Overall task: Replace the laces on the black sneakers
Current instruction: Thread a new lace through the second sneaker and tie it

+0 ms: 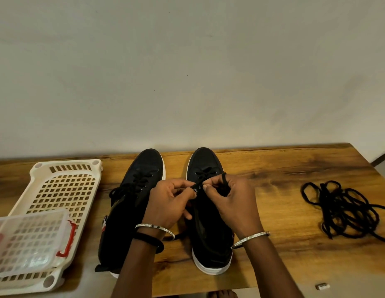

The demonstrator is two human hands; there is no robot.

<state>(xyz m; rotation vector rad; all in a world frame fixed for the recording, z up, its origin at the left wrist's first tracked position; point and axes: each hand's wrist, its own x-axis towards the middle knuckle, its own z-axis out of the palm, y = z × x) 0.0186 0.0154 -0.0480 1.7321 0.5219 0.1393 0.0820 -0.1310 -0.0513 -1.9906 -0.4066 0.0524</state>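
Note:
Two black sneakers with white soles stand side by side on the wooden table (pixel 284 168), toes pointing away from me. The left sneaker (pixel 131 211) is laced, its lace ends loose. Over the right sneaker (pixel 208 244) both hands work at the eyelets. My left hand (pixel 170 203) pinches the eyelet flap between thumb and fingers. My right hand (pixel 228 201) pinches a black lace (pixel 223 176) that loops up over its fingers. The right sneaker's upper eyelets are hidden behind my hands.
A tangled pile of black laces (pixel 346 209) lies on the table at the right. A cream perforated basket (pixel 58 190) sits at the left with a clear red-latched box (pixel 26 241) on it. A small white object (pixel 322 286) lies near the front edge.

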